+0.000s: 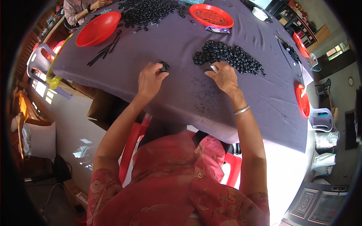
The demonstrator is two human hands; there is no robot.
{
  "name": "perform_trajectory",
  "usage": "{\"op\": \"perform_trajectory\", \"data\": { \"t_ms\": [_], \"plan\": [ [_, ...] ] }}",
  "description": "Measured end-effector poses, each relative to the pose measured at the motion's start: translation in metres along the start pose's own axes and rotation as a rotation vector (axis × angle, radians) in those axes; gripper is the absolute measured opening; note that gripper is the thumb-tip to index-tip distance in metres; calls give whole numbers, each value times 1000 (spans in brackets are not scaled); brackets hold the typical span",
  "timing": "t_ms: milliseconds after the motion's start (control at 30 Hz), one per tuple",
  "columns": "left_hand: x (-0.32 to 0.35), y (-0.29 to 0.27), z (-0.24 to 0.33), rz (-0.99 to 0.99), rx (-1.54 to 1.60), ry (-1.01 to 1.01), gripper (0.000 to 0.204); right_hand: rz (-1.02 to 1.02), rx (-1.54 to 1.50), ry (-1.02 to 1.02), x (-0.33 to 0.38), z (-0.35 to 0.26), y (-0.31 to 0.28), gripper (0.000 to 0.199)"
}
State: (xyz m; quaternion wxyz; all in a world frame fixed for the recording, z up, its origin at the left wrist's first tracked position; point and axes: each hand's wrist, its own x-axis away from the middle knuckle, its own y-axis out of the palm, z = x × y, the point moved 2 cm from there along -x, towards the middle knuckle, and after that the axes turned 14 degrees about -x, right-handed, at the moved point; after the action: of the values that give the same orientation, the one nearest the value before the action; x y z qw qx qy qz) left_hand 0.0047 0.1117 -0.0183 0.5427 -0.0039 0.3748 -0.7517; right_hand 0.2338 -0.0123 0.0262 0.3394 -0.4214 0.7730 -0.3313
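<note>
My left hand point(150, 80) is closed over the purple tablecloth, with thumb and fingers pinching small black round pieces point(164, 66). My right hand point(225, 78) rests at the near edge of a heap of shiny black round pieces point(235, 56). Its fingers are curled and drawn together; something dark shows by the fingertips, too small to name. A short white thing point(214, 69) shows at one of its fingers; whether worn or held, I cannot tell. Dark crumbs point(205, 98) lie scattered on the cloth between my hands and the table's near edge.
A bigger heap of black pieces point(145, 13) spreads at the far side, between a red bowl point(98, 29) and a red tray point(211, 16). Thin black strips point(105, 49) lie at left. Another person's hand point(100, 3) shows at far left. More red trays point(302, 101) line the right edge.
</note>
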Motion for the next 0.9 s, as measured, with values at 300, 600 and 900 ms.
{"op": "perform_trajectory", "data": {
  "t_ms": [300, 600, 900],
  "plan": [
    [27, -2, 48, -278, 384, -166, 16, 8, -473, -188, 41, -50, -18, 22],
    [72, 8, 95, -694, 1085, -383, 20, 35, -778, -283, 101, -71, -24, 25],
    [83, 9, 99, -778, 1226, -380, 23, -53, -998, -243, 113, -61, -23, 26]
  ]
}}
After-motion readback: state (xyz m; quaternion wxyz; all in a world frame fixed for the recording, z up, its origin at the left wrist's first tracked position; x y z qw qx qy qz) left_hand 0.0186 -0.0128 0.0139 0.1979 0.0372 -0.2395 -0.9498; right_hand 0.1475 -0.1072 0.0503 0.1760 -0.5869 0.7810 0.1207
